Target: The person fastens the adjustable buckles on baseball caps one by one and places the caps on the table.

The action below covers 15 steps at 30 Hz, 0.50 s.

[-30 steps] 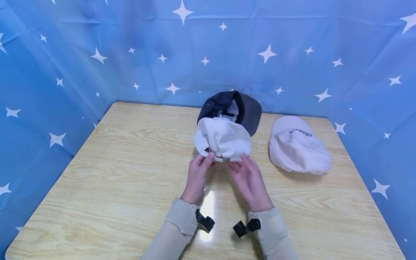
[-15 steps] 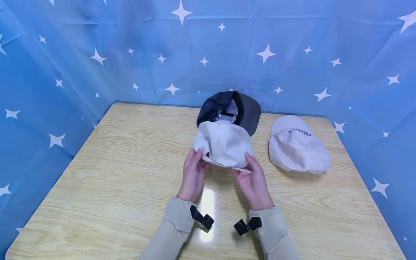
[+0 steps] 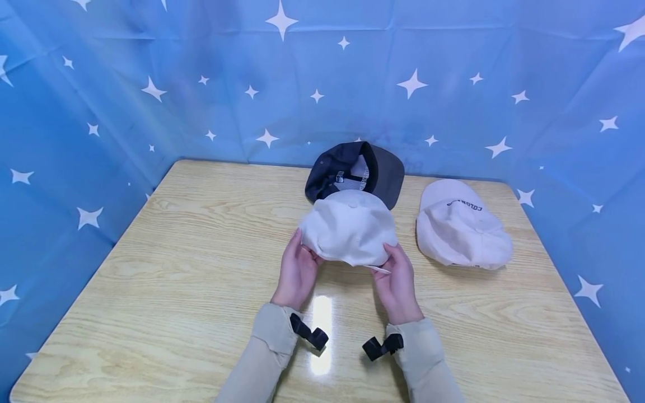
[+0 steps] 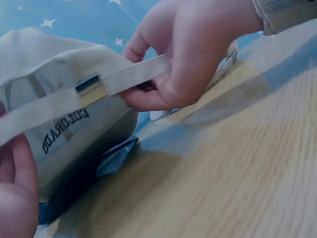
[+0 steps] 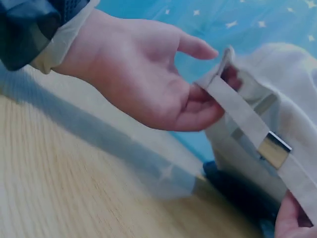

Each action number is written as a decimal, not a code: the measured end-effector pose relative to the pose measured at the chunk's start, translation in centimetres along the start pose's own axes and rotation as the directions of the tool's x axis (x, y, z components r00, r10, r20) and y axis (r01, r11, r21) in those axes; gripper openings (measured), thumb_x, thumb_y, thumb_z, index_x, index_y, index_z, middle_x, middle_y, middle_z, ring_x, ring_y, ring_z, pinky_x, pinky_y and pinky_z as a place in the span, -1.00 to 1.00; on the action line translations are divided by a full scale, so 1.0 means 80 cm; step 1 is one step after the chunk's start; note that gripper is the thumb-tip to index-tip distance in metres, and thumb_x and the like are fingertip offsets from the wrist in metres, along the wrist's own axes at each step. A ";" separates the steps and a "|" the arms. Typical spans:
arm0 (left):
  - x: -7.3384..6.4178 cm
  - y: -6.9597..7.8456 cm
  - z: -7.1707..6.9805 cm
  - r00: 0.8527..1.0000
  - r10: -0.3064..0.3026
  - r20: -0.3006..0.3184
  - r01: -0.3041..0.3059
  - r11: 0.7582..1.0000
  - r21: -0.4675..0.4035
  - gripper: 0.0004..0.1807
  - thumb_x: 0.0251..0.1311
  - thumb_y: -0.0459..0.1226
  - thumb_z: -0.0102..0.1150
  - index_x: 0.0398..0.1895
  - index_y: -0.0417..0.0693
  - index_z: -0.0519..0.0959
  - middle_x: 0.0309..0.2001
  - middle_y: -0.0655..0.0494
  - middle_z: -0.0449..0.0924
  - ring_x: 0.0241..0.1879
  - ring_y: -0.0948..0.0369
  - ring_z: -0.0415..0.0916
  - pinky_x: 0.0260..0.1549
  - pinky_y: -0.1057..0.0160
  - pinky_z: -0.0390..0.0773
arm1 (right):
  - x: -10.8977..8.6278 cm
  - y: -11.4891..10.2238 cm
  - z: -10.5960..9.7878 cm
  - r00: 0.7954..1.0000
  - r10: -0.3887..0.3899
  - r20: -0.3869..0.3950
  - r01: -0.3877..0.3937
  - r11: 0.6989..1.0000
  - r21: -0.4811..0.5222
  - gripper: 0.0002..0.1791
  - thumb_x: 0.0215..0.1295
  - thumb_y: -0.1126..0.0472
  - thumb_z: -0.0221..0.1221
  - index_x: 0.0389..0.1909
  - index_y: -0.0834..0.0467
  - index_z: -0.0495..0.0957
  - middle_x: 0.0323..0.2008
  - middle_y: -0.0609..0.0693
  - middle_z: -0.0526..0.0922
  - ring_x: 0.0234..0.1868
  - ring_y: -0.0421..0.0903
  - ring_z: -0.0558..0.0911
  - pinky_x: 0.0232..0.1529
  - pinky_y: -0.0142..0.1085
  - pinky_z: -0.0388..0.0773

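Note:
A white baseball cap [image 3: 353, 226] is held between my two hands over the middle of the table, its back side toward me. My left hand [image 3: 297, 274] grips the left lower edge, thumb on the outside. The right lower edge is gripped by my right hand [image 3: 395, 282], fingers tucked under it. In the left wrist view, a fabric strap [image 4: 47, 114] with a gold metal buckle [image 4: 91, 90] spans the back opening. Reversed dark lettering [image 4: 64, 130] shows through that opening. Behind the held cap, partly covered by it, lies a dark baseball cap [image 3: 332, 165] with its inside showing.
Another white cap [image 3: 463, 235] with dark lettering lies on the right part of the wooden table [image 3: 176, 268], its brim pointing to the back. A blue star-patterned cloth [image 3: 227, 61] hangs behind the table and along both sides.
The held cap has come slightly toward me and its crown has tilted into view, with the back strap turning underneath. My hands have moved from the strap out to the cap's sides.

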<state>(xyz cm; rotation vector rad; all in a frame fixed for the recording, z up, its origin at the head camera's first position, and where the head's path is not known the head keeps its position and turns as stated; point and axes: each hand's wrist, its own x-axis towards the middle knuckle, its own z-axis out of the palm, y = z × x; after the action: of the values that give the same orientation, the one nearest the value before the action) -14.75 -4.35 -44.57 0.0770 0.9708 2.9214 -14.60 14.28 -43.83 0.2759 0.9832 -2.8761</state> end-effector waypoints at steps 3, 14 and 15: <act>0.002 -0.002 -0.007 0.998 -0.050 0.023 0.050 0.999 0.017 -0.49 0.28 0.06 -0.23 0.17 -0.02 0.22 -0.06 0.09 0.42 -0.15 0.22 0.40 -0.19 0.26 0.39 | 0.004 0.001 -0.007 1.000 -0.006 -0.018 0.005 1.000 -0.017 -0.81 0.28 0.30 -0.09 -0.10 0.13 0.30 -0.22 -0.01 0.47 -0.26 -0.16 0.52 -0.41 -0.41 0.47; 0.003 -0.007 -0.017 0.991 -0.125 0.047 0.121 0.990 0.070 -0.44 0.27 0.05 -0.18 0.26 0.00 0.14 0.08 0.01 0.34 -0.05 0.18 0.42 -0.18 0.28 0.49 | 0.012 0.004 -0.024 1.000 -0.008 -0.009 0.008 0.999 -0.042 -0.53 0.28 0.36 -0.12 0.22 0.08 0.17 0.07 -0.01 0.32 -0.08 -0.20 0.42 -0.33 -0.51 0.42; 0.004 -0.007 -0.018 0.990 -0.134 0.049 0.130 0.988 0.084 -0.43 0.27 0.06 -0.20 0.27 0.01 0.14 0.10 0.00 0.32 -0.02 0.17 0.41 -0.16 0.27 0.48 | 0.013 0.004 -0.025 1.000 -0.009 0.004 0.009 0.999 -0.049 -0.51 0.29 0.36 -0.13 0.24 0.07 0.14 0.12 0.00 0.27 -0.01 -0.19 0.40 -0.25 -0.49 0.43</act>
<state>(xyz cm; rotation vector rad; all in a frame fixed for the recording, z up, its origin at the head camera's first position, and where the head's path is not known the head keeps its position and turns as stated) -15.10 -4.69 -46.04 0.0922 1.0424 2.7462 -15.27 15.24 -45.78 0.2628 1.0557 -2.8544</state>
